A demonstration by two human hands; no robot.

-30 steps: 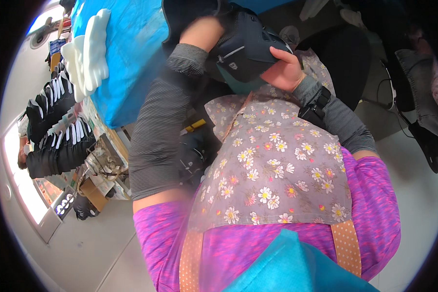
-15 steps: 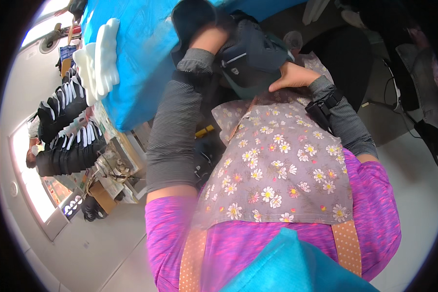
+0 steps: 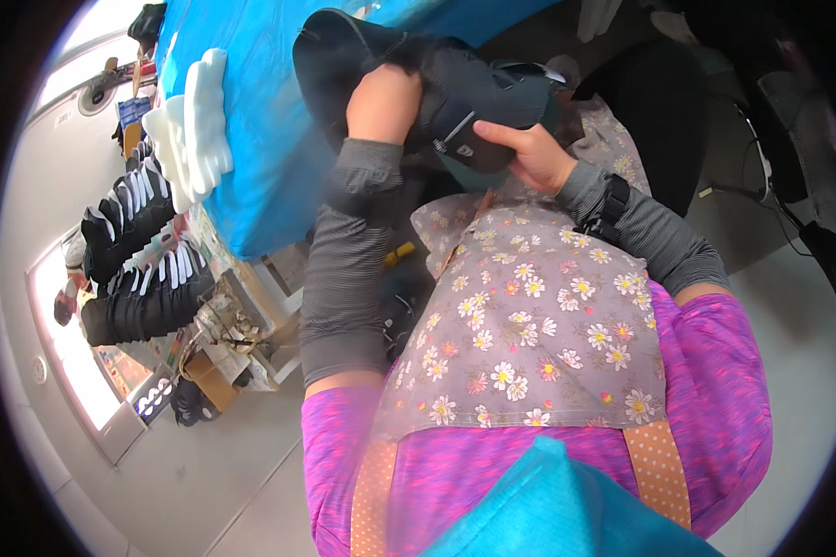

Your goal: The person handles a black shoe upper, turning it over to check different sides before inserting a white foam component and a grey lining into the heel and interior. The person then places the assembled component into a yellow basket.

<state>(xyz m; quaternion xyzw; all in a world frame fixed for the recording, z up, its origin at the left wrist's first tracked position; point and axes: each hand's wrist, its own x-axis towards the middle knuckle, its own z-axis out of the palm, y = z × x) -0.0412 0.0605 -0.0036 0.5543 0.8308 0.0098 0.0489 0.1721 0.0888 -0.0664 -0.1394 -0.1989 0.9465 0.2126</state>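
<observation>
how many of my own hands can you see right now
2: your left hand, partly hidden, and your right hand farther right, both touching the dark fabric item.

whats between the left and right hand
Part of a dark fabric item with a thin pale strip lies between left hand and right hand, in the head view.

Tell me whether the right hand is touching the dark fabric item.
Touching: the head view shows the right hand with its thumb laid against the dark fabric item, no gap visible between them.
</observation>
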